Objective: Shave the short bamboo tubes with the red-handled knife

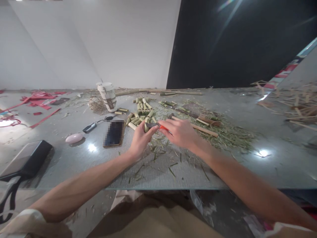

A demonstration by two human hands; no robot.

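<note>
left hand (pixel 140 138) pinches one green stalk piece (pixel 146 127), right hand (pixel 182 132) grips one orange-handled knife (pixel 162 127).

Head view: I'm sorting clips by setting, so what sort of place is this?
Probably a craft workspace: the right hand holds a knife, with short cut stalks and green shavings lying on the table.

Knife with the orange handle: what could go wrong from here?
The knife in the right hand is very close to the left hand, so a slip might cut it. The stalk piece gripped there looks small and rounded, so it may twist under the knife. The phone lies near that hand, so a jerk could bump it.
</note>
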